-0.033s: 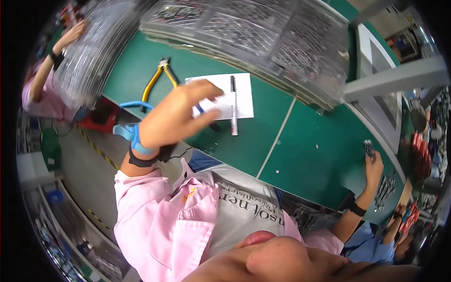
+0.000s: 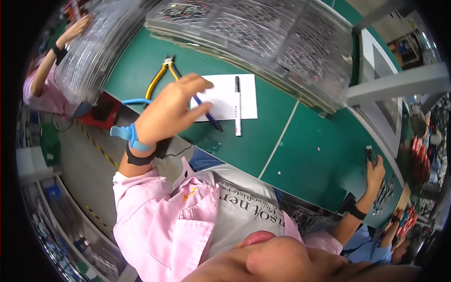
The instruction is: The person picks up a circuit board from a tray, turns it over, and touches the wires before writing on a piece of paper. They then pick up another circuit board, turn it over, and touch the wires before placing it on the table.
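Observation:
My left hand (image 2: 174, 109) hangs over the left edge of a white sheet of paper (image 2: 223, 96), fingers apart and nothing in them. Under its fingertips a blue pen (image 2: 210, 114) with a dark end lies aslant, partly hidden. Yellow-handled pliers (image 2: 155, 84) lie just beyond that hand, their jaws pointing away. On the paper rests a white marker (image 2: 238, 108) with a black cap. At the far right my right hand (image 2: 374, 174) pinches a small dark and silvery part (image 2: 369, 153) above the green table, beside a group of similar small metal parts (image 2: 384, 195).
Stacked clear plastic trays (image 2: 263, 33) of small parts line the table's far side. More clear trays (image 2: 98, 47) stand at left, with another person's hand (image 2: 77, 28) on them. A grey post (image 2: 399, 83) and white frame (image 2: 380, 94) border the right.
My left hand has shifted slightly left over the paper, uncovering more of the blue pen. My right hand still holds the small part, now at a slightly different angle.

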`<state>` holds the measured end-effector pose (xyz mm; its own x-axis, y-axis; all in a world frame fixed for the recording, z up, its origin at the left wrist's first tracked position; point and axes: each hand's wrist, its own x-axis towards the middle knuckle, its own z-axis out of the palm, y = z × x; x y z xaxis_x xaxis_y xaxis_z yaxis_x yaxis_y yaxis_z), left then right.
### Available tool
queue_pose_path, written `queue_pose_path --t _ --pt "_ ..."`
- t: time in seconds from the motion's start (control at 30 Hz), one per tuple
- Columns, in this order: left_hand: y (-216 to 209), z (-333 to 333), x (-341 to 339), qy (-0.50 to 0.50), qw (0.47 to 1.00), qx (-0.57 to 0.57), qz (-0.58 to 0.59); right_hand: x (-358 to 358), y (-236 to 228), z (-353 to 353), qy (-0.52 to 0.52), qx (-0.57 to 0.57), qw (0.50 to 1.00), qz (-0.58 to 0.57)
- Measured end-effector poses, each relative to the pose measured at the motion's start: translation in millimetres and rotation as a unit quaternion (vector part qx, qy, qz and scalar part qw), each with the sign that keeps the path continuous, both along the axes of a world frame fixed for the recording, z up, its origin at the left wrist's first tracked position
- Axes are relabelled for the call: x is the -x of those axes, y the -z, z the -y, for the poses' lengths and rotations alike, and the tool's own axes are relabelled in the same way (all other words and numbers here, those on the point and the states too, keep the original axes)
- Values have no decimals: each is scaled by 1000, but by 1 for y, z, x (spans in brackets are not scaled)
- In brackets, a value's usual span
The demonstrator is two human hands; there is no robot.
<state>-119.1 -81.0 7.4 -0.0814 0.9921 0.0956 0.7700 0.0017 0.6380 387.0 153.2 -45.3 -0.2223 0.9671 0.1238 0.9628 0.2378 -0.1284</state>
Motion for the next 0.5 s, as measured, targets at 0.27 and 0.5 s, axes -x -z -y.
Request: queue_pose_path --t 0.27,0.5 --pt "48 40 43 0 983 -49 -175 266 -62 92 -424 208 865 -170" --pt "45 41 39 -16 988 -99 -115 397 -9 143 -600 185 771 -106"
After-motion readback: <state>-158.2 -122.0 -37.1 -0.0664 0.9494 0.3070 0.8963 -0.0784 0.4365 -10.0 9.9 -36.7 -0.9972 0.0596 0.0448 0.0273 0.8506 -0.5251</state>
